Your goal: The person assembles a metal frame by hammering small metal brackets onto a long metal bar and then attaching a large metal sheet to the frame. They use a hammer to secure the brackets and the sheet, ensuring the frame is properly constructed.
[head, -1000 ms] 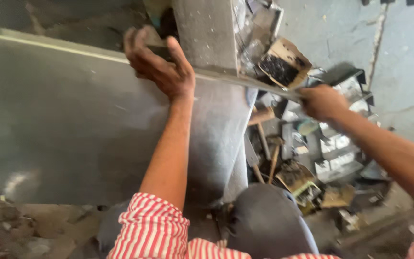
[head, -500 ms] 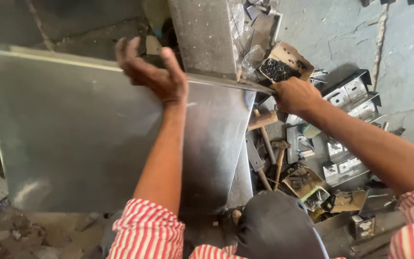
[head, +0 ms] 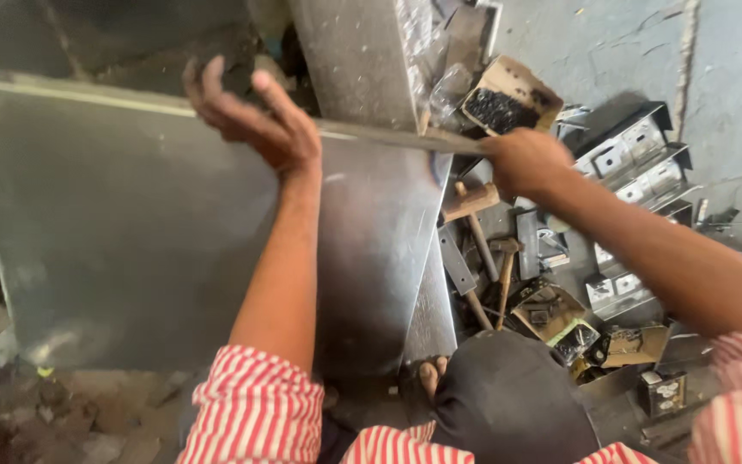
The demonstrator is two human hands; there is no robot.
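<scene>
metal sheet (head: 130, 241) lifted higher, both hands gripping

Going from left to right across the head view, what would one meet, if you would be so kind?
Metal sheet → left hand on its top edge → hammers on the floor → right hand → grey metal boxes.

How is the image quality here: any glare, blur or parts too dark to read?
Head view: the metal sheet shows soft, hazy reflections with a bright streak along its top edge; the left hand is slightly motion-blurred, the right hand sharper; the clutter of hammers sits in dim shade; the top-left background is dark.
</scene>
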